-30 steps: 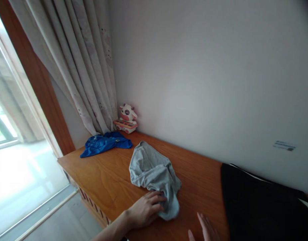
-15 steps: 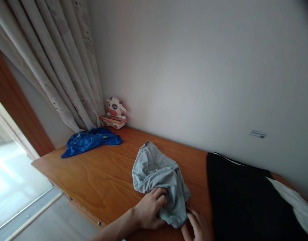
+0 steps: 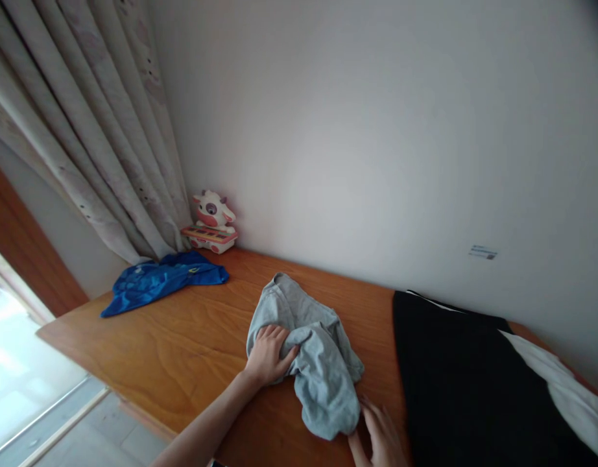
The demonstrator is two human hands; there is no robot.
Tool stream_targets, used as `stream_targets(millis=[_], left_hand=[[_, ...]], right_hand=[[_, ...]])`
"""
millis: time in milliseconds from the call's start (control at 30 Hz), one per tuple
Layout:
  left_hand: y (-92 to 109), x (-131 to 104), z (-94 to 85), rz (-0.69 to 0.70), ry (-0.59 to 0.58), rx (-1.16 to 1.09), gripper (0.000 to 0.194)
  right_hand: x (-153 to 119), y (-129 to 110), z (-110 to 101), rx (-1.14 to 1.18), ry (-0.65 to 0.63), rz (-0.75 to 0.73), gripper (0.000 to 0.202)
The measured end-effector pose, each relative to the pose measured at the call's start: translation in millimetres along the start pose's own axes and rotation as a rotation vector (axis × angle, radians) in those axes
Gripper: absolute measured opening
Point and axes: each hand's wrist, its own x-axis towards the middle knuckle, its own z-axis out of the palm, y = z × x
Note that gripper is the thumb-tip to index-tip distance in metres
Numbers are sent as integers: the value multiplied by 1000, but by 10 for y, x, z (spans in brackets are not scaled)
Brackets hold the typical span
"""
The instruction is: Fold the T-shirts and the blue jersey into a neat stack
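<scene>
A crumpled light grey garment [image 3: 325, 383] lies bunched on the wooden tabletop; its exact kind is hidden by the folds. My left hand [image 3: 270, 357] rests on the left side of it, palm down, with the fingers laid over the cloth and the thumb apart. At the garment's near lower corner is my right hand [image 3: 379, 434], its thumb and forefinger tips closed about the cloth's edge. The lower part of that hand is cut off by the bottom of the view.
A blue garment [image 3: 165, 282] lies at the far left of the wooden tabletop [image 3: 192, 350]. Behind it, by the curtain [image 3: 99, 136], stands a cow toy with a keyboard [image 3: 211, 224]. A black garment [image 3: 454, 383] and white cloth [image 3: 562, 379] cover the right side. A wall rises behind.
My left hand has moved up and left over the grey garment, and its fingers have straightened. My right hand stays at the lower corner. The view has shifted slightly.
</scene>
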Motion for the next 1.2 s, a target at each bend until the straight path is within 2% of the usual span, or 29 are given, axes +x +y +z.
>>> stream_targets(millis=[67, 233, 333, 400, 433, 500, 567, 633, 733, 800, 900, 967, 1000, 1067, 1133, 1200], left_hand=[[-8, -56, 69, 2, 19, -13, 33], [-38, -113, -1, 73, 84, -192, 30], [-52, -119, 15, -5, 138, -268, 33], [12, -129, 56, -68, 182, -278, 33], [78, -140, 78, -64, 196, -276, 32], [282, -176, 120, 39, 169, -279, 26], [557, -228, 161, 205, 68, -307, 24], [839, -282, 201, 296, -32, -361, 25], [1129, -320, 228, 253, -88, -479, 23], [1188, -291, 200, 247, -118, -560, 27], [1119, -141, 82, 304, -245, -679, 40], [1016, 23, -21, 267, -331, -749, 45], [952, 114, -67, 228, -330, -756, 46], [796, 286, -128, 159, -229, -672, 43], [604, 402, -129, 131, -92, -478, 36], [399, 436, -70, 114, -53, -284, 34]], right_hand=[[13, -2, 1, 4, 7, -14, 40], [-18, 11, 52, 50, -29, 35, 33], [-96, 32, 109, 102, -40, 79, 35], [-134, 33, 130, 125, -22, 96, 37], [-141, 27, 130, 126, -14, 106, 38], [-130, 3, 110, 116, -20, 113, 43], [-101, -33, 70, 97, -32, 117, 60], [-73, -69, 25, 86, -26, 111, 78], [-63, -91, -27, 95, -12, 160, 78], [-76, -71, -41, 113, -25, 211, 69], [-112, 0, -45, 140, -20, 207, 54], [-135, 49, -50, 140, 6, 187, 45], [-143, 65, -57, 135, 9, 190, 43], [-147, 67, -78, 122, -19, 228, 44], [-136, 30, -98, 112, -57, 284, 46], [-120, -30, -102, 101, -50, 322, 47]])
